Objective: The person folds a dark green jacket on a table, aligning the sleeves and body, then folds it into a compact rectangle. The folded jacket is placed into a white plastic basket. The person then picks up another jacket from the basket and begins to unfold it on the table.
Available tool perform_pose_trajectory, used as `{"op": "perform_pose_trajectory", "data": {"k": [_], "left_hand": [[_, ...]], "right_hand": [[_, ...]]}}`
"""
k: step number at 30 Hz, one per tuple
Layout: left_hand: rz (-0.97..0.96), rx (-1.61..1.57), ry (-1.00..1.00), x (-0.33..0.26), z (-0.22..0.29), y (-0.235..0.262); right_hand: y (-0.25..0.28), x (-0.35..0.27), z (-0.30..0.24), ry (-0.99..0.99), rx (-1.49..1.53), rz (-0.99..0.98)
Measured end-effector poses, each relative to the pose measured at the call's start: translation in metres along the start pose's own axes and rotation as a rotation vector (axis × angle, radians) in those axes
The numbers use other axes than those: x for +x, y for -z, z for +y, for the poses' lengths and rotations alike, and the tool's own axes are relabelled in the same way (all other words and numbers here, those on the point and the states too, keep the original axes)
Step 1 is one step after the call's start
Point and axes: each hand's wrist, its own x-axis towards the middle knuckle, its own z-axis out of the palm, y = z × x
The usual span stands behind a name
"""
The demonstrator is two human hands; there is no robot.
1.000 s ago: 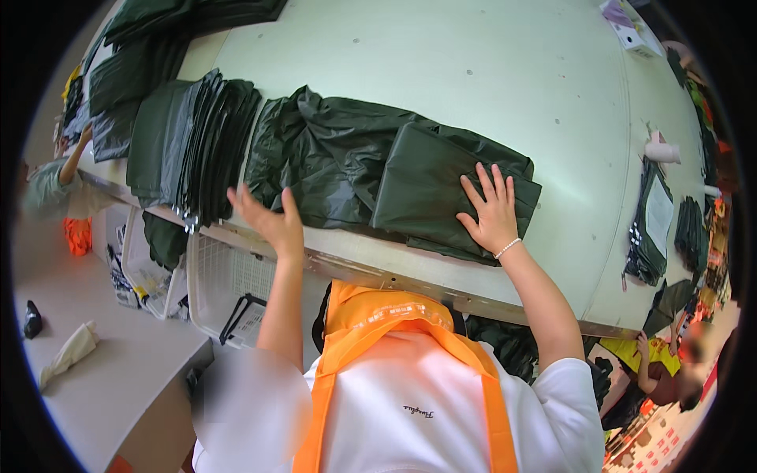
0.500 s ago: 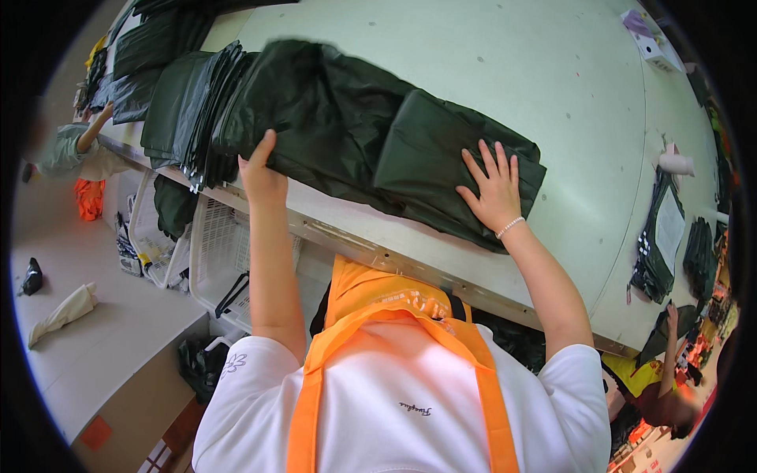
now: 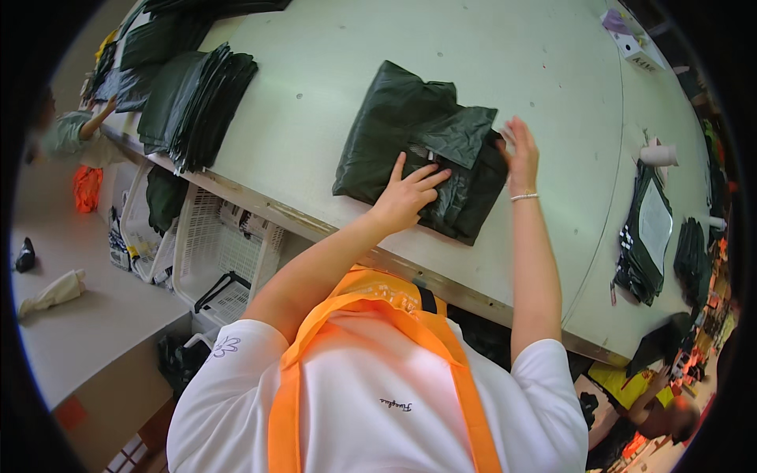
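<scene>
A dark green garment of thin, shiny fabric [image 3: 385, 122], folded into a compact bundle, lies on the pale worktable [image 3: 331, 47] in front of me. Its right part is folded over, with a glossy flap [image 3: 465, 132] on top and a small grey patch beside my fingers. My left hand [image 3: 410, 195] rests flat on the bundle, fingers spread. At the bundle's right edge my right hand [image 3: 520, 154] is raised, its fingers apart and slightly blurred; whether it touches the fabric is hard to see. A stack of folded dark green pieces [image 3: 197, 106] stands to the left.
White plastic baskets [image 3: 225, 252] stand below the table's front edge at left. A white box [image 3: 633, 47] lies at the far right, and a thread cone [image 3: 658, 154] near dark packed bundles [image 3: 648, 236]. Other people are at the left and lower right.
The long spread fabric has been folded leftover-right into a shorter bundle, away from the stack. My left hand moved right onto it; my right hand lifted off its top to its right edge.
</scene>
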Motion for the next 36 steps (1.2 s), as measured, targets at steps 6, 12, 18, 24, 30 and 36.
{"op": "perform_pose_trajectory", "data": {"k": [6, 12, 18, 24, 30, 36], "left_hand": [[-0.187, 0.095, -0.150, 0.004, 0.005, 0.030], [-0.216, -0.511, 0.041, 0.004, -0.019, 0.098], [0.097, 0.334, 0.134, 0.006, -0.021, 0.018], [0.136, 0.272, 0.203, -0.005, 0.016, 0.002], [0.413, 0.122, 0.551, -0.047, 0.062, 0.008], [0.534, -0.718, 1.067, -0.125, 0.062, -0.020]], "right_hand": [[0.033, -0.014, 0.026, -0.058, -0.591, -0.214], [0.020, -0.146, 0.079, 0.062, -0.511, 0.016], [0.026, -0.200, 0.057, 0.009, -0.610, 0.072], [-0.026, -0.111, -0.047, 0.629, -1.107, -0.243], [-0.039, -0.138, 0.027, 0.577, -1.415, -0.276], [-0.022, -0.147, 0.040, 0.417, -0.904, 0.058]]}}
